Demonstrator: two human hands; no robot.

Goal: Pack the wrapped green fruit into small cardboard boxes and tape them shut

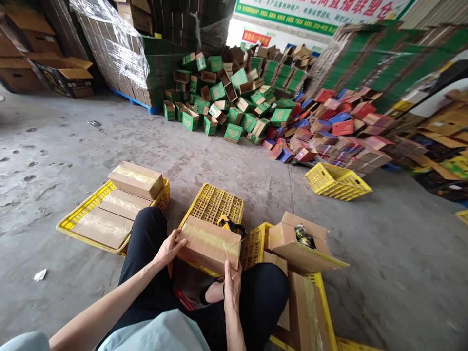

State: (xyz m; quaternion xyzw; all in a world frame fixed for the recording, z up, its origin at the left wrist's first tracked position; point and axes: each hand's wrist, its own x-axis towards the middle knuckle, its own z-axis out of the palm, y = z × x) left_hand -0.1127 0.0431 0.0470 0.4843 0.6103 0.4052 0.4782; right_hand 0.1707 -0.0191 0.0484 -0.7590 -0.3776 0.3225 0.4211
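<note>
In front of my knees a closed cardboard box point(210, 241), with clear yellowish tape along its top, lies on an upturned yellow plastic crate point(215, 202). My left hand point(171, 248) grips the box at its left end. At the near right corner, my right hand point(232, 280) holds the same box, thumb on top and fingers down its side. Just behind the box rests a yellow and black tape dispenser point(232, 226), partly hidden by it.
Taped boxes point(135, 180) fill a yellow crate point(87, 203) on my left. To my right, an open carton point(288, 239) with wrapped items stands on another crate point(323, 302) of boxes. Another crate point(336, 183) sits farther off. Green cartons point(234, 131) and red and blue ones point(343, 127) are heaped behind.
</note>
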